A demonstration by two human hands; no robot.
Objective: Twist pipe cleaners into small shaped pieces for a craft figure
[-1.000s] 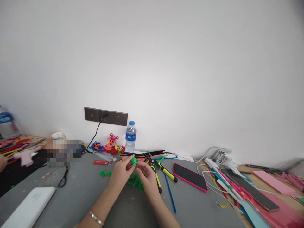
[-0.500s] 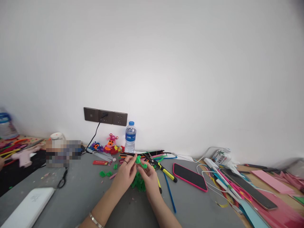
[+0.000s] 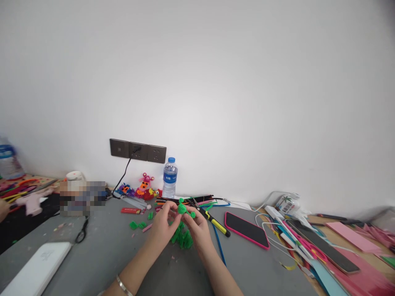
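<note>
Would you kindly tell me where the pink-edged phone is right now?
In the head view, the pink-edged phone lies right of centre on the grey tabletop, just right of the yellow-and-black tool handle.

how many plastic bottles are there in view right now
2. One bottle stands below and right of the wall sockets; the other bottle, somewhat blurred, is at the far left edge. Others may be hidden.

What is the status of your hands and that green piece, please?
Left hand and right hand pinching coiled green pipe-cleaner piece. Green pile beneath. Pliers beside right hand, partly covered.
</note>
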